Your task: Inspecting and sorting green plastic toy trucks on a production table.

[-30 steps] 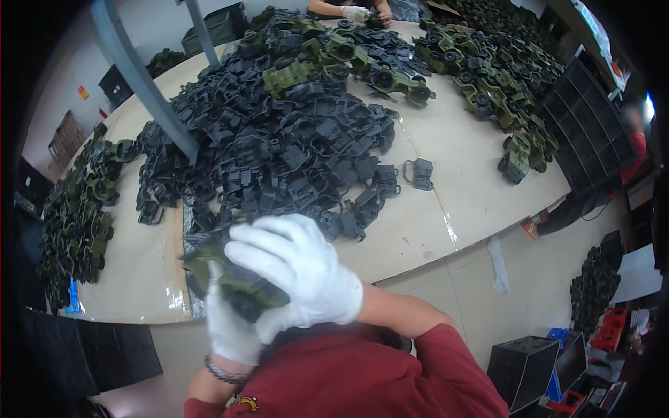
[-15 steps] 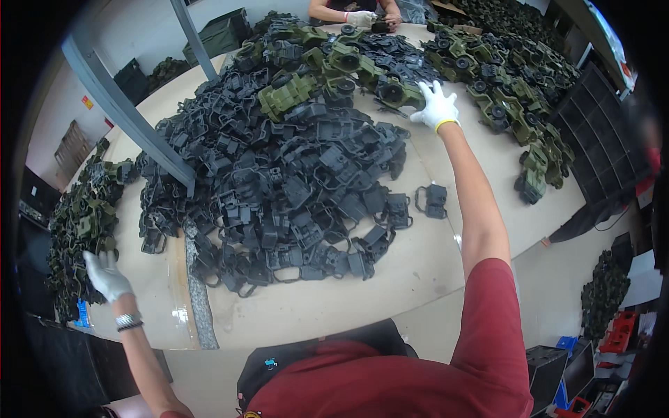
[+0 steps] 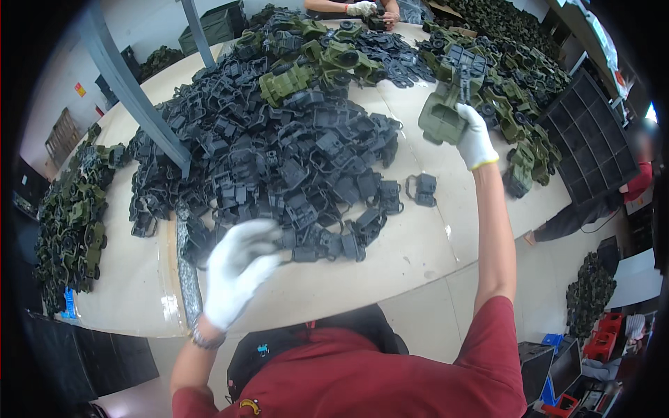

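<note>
My right hand (image 3: 477, 138), in a white glove, grips an olive-green toy jeep (image 3: 440, 120) over the right side of the table (image 3: 411, 251). Its fingers close on the jeep's near right side; dark parts show at its far end. My left hand (image 3: 240, 272), gloved too, hangs over the table's near edge with thumb and fingers apart and nothing in it; its fingertips are slightly blurred. Just beyond it spreads a large heap of dark grey plastic frame parts (image 3: 279, 174). One grey part (image 3: 422, 189) lies apart, right of the heap.
Green toy jeeps are piled at the far middle (image 3: 287, 83), along the left edge (image 3: 73, 223) and at the right (image 3: 533, 153). A metal post (image 3: 132, 90) rises at the left. A black compartment tray (image 3: 592, 132) leans at the right. Across the table, a co-worker's gloved hand (image 3: 361, 8) is busy.
My left hand has come from the left-hand pile to the near middle, empty. My right hand has picked up a toy jeep and drawn it right and nearer.
</note>
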